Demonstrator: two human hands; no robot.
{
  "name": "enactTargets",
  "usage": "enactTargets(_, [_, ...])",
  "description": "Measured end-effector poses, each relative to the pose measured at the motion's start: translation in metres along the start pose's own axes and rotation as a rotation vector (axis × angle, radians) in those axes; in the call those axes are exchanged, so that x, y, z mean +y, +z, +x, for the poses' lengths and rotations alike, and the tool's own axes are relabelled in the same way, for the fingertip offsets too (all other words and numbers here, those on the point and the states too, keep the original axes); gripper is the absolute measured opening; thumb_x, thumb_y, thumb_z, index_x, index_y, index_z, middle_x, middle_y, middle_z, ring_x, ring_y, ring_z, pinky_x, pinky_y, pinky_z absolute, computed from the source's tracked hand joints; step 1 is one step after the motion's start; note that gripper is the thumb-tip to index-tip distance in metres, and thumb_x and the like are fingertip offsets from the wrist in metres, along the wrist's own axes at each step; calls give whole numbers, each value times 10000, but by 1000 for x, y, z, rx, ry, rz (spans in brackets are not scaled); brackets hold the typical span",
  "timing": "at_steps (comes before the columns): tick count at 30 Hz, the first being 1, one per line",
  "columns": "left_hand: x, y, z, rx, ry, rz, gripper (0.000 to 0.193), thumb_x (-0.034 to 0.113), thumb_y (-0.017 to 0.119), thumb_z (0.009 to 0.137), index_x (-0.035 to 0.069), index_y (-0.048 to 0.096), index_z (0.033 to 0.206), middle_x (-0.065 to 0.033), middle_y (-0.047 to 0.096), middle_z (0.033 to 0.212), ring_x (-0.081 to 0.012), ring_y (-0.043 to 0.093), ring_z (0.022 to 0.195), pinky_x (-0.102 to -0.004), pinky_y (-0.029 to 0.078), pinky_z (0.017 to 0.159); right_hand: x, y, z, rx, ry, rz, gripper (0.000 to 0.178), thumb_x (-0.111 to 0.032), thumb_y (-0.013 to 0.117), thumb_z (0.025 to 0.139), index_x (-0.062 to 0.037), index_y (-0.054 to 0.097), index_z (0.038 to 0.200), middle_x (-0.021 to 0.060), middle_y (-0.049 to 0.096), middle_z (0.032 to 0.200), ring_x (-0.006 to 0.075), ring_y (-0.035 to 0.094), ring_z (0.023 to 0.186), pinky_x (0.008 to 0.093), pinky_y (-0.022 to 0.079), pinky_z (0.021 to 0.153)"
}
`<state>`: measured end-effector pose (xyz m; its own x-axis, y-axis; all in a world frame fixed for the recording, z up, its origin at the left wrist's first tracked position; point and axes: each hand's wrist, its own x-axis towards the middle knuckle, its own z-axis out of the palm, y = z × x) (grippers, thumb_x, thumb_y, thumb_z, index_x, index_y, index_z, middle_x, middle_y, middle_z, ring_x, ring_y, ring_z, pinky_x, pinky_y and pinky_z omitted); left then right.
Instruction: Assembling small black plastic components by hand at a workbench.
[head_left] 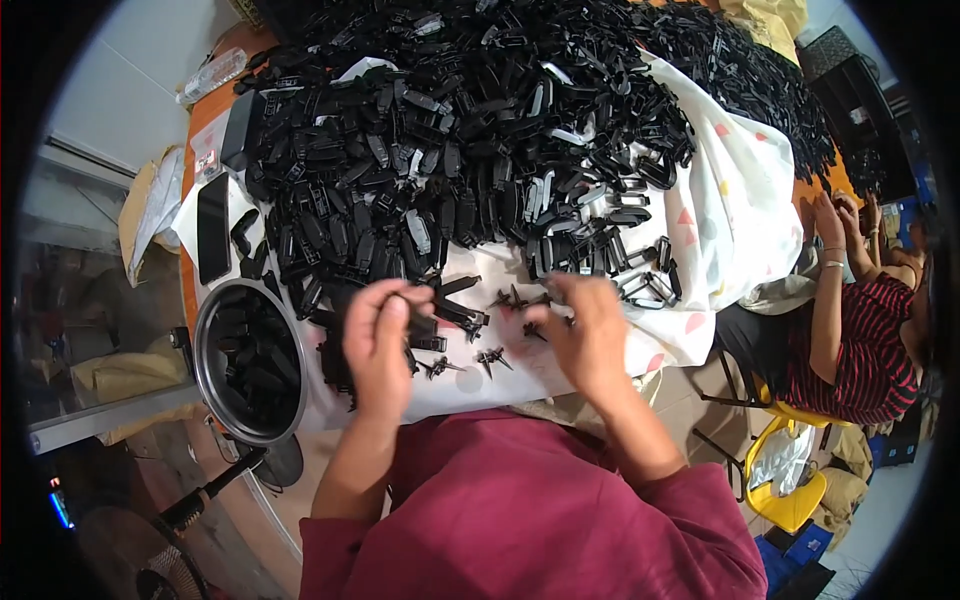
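My left hand (378, 345) is closed, its thumb and fingers pinching a dark plastic piece (422, 326) above the near part of the table. Facing it across a short gap is my right hand (590, 335), fingers curled in and slightly blurred. Dark parts lie around its fingertips, so whether it grips one is hidden. Between the hands, small black pronged pieces (491, 360) rest on the white cloth (530, 382). Beyond both hands spreads a large heap of long, curved black plastic pieces (470, 150).
A round metal bowl (203, 375) of black pieces stands at the left, by a dark phone (213, 230). A clear plastic bottle (212, 75) lies at the far left. On the right sits a person in a striped top (850, 350), near a yellow chair (790, 505).
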<state>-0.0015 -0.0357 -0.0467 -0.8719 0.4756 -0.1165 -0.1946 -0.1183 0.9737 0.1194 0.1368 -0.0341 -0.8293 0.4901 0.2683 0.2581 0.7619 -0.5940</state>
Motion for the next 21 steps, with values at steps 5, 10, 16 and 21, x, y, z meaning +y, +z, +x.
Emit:
enactTargets(5, [18,21,30,-167,581,1257,116,122,658,739,72,612,834,-63,524,884,-243,584,701,-333,481,600,14,6,9,69,61,-387,208,-101,682,705,-22,600,879,109,541,899,297,502,800,358,429,712])
enactTargets(10, [28,26,45,-279,444,1306,150,175,685,704,80,631,806,-52,570,875,-265,602,703,-345,486,609,9,-8,8,219,-83,-162,156,-3,642,729,-13,571,867,132,544,962,266,527,809,332,455,689])
enactTargets(16, [30,7,28,-594,550,1500,206,124,701,660,100,631,852,-14,570,884,-218,588,769,-313,484,620,15,-5,-7,56,141,423,230,83,551,812,-2,503,1021,88,539,980,132,546,817,241,482,631])
enactTargets(21, [27,7,36,-373,419,1038,327,177,706,698,68,628,996,-48,613,865,-251,602,724,-307,479,617,-5,1,-4,-4,304,635,348,24,566,842,-12,453,1170,73,543,989,107,542,834,216,489,629])
